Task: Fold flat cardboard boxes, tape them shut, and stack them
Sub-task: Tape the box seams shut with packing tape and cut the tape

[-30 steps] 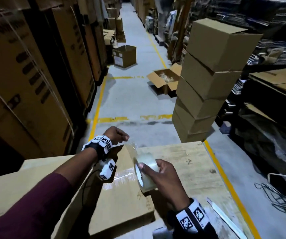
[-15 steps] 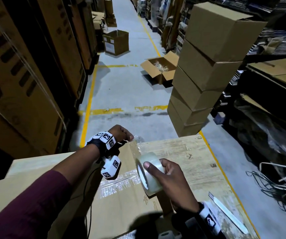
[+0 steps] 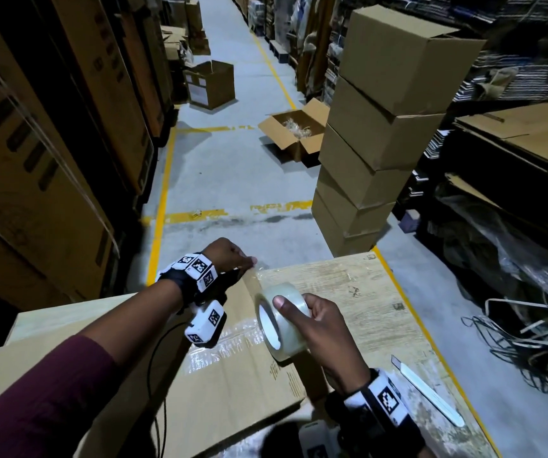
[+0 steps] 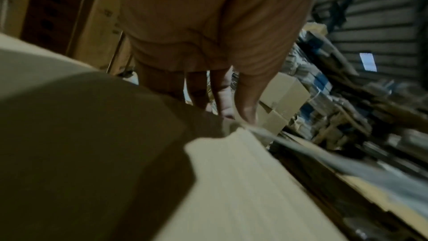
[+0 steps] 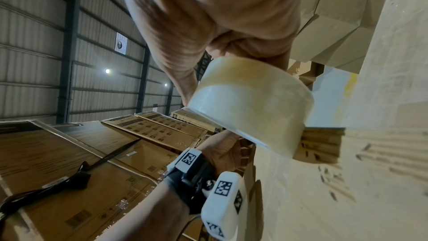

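Observation:
A folded cardboard box (image 3: 233, 385) lies on the wooden table (image 3: 365, 292) in front of me, with shiny clear tape along its top seam. My right hand (image 3: 318, 325) grips a roll of clear tape (image 3: 280, 322) just above the box; the same roll (image 5: 252, 111) fills the right wrist view. My left hand (image 3: 233, 257) pinches the free end of the tape at the box's far edge, and the strip stretches from there back to the roll. In the left wrist view the fingertips (image 4: 245, 114) sit at the box corner (image 4: 231, 135).
A white box cutter (image 3: 427, 390) lies on the table to the right. A tall stack of closed boxes (image 3: 375, 133) stands past the table's far right corner. Open boxes (image 3: 294, 133) sit on the aisle floor. Big cartons (image 3: 34, 143) line the left; flat cardboard (image 3: 530, 133) and loose straps (image 3: 530, 342) lie to the right.
My view has tilted down a little. The left hand keeps the tape end at the far edge while the right hand holds the roll slightly nearer to me.

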